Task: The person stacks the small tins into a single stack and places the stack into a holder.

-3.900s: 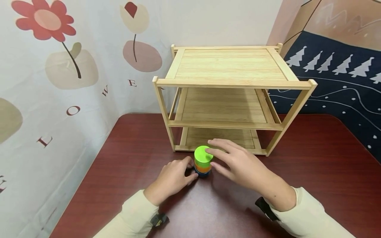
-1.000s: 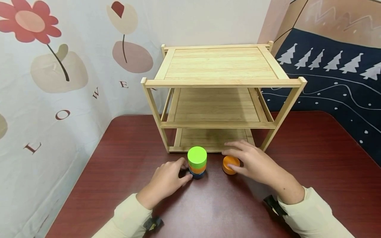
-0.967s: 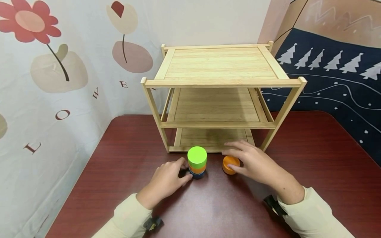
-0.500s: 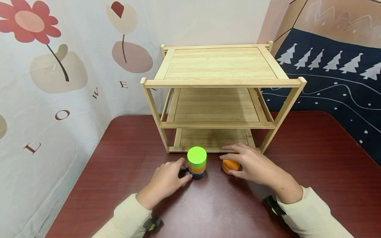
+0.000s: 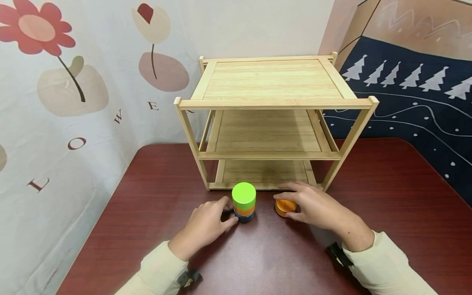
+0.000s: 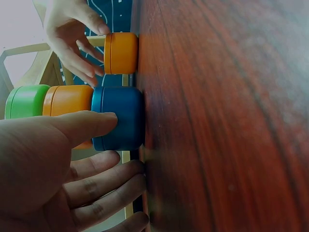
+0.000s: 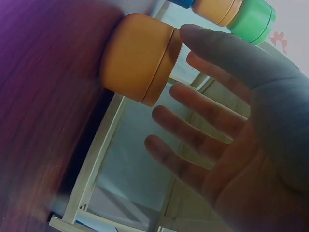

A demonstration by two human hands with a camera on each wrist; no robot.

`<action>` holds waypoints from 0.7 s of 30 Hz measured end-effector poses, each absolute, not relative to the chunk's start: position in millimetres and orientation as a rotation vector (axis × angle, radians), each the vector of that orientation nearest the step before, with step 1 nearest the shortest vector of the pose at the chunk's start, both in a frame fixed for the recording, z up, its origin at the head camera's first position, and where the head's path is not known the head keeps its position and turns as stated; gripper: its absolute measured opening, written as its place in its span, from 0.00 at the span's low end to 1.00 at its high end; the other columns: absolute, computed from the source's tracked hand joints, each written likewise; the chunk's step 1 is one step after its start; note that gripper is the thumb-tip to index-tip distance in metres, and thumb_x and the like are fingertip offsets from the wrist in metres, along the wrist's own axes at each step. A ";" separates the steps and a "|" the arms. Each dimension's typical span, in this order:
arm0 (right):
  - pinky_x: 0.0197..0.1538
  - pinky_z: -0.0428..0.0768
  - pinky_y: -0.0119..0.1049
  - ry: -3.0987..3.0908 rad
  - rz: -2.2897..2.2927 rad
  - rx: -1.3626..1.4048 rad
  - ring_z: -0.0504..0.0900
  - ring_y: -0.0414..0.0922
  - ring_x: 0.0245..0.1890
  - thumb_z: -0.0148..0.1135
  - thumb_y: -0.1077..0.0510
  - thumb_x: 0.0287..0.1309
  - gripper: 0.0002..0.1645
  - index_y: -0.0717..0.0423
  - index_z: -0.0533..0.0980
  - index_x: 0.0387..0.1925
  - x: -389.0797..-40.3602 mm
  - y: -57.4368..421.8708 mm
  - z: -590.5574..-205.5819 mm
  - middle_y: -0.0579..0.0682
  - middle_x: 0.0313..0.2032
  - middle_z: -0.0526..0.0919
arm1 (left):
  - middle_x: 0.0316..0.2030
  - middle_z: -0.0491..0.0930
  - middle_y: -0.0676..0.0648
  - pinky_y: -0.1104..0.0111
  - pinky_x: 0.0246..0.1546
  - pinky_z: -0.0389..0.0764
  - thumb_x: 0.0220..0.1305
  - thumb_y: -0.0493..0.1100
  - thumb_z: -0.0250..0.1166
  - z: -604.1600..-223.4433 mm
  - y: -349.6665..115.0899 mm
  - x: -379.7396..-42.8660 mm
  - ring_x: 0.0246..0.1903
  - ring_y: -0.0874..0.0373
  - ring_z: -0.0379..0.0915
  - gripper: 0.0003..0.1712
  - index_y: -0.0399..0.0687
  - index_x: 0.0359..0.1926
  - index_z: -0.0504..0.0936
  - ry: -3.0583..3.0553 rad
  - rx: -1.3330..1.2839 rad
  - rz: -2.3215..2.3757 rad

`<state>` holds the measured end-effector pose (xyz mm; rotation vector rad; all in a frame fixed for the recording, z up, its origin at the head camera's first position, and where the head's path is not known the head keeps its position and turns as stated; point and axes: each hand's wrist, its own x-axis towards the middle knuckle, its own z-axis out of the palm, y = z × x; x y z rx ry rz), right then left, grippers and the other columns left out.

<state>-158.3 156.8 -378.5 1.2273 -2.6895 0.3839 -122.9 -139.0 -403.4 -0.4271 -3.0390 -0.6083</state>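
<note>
Head view: on the table (image 5: pixel 243 262), left hand (image 5: pixel 206 217) and right hand (image 5: pixel 317 205) both look relaxed, gripping nothing. Left's beside the jar stack (image 5: pixel 243 200); right's at the lone orange jar (image 5: pixel 284 209). Probably light, stiff, kinda slick; I'd pinch below the lid (image 7: pixel 164 67).

The blue jar (image 6: pixel 129 117) looks smooth (metallic sheen), the tabletop (image 5: pixel 254 262) glossy, the rack (image 5: pixel 274 80) matt wood.

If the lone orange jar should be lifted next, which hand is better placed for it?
Probably the right hand: its fingers are close to the lone orange jar. The left hand is farther away, beside the stack of three jars.
</note>
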 end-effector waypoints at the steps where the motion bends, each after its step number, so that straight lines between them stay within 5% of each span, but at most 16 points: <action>1: 0.57 0.79 0.52 -2.694 0.380 1.224 0.80 0.55 0.58 0.80 0.54 0.45 0.28 0.49 0.84 0.52 -158.3 156.8 -378.6 0.55 0.57 0.82 | 0.42 0.88 0.52 0.51 0.35 0.82 0.57 0.53 0.74 -403.5 -139.0 -122.8 0.42 0.49 0.86 0.17 0.54 0.44 0.81 -3.039 -0.426 -0.608; 21: 0.54 0.82 0.48 -2.756 0.398 1.185 0.84 0.52 0.53 0.77 0.56 0.49 0.24 0.51 0.84 0.51 -159.6 155.7 -381.3 0.54 0.56 0.82 | 0.43 0.88 0.52 0.51 0.36 0.82 0.57 0.53 0.74 -402.9 -138.8 -122.9 0.43 0.49 0.86 0.18 0.53 0.44 0.81 -3.044 -0.423 -0.602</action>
